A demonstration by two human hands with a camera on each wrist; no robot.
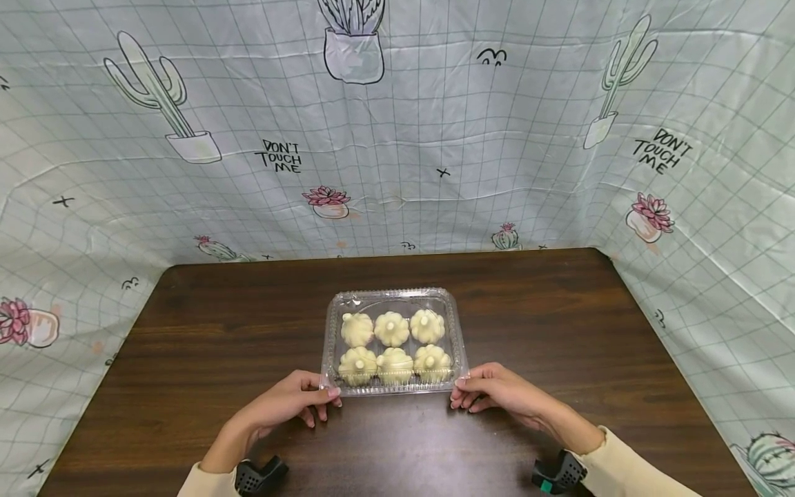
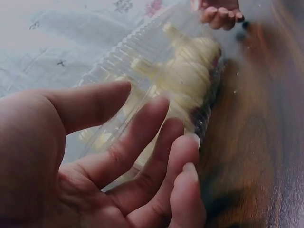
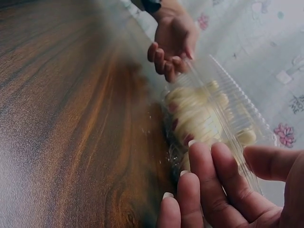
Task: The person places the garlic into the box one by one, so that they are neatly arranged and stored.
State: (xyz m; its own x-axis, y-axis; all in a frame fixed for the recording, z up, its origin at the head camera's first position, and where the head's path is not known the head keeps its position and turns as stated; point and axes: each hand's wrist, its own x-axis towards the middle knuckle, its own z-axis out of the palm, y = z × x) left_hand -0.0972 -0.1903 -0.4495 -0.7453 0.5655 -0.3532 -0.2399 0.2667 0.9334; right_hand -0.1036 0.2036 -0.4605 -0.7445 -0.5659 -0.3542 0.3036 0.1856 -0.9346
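Note:
A clear plastic clamshell container (image 1: 457, 338) stands on the brown wooden table, with its near edge toward me. Inside lie several cream-coloured, ribbed, pumpkin-shaped pieces (image 1: 392, 329) in two rows, each with a stubby stem; dark reddish spots show low on them in the wrist views. My left hand (image 1: 282, 404) pinches the container's near left corner, thumb on top and the other fingers loosely bent below. At the near right corner, my right hand (image 1: 506, 395) pinches the rim between thumb and fingers. Both hands also appear close up beside the ridged rim (image 3: 237, 90) in the wrist views.
The dark wooden table (image 1: 236, 324) extends around the container on all sides. A pale gridded cloth (image 1: 404, 138) printed with cacti and lettering hangs behind it and along both sides. Black wrist devices (image 1: 261, 475) sit on both wrists below cream sleeves.

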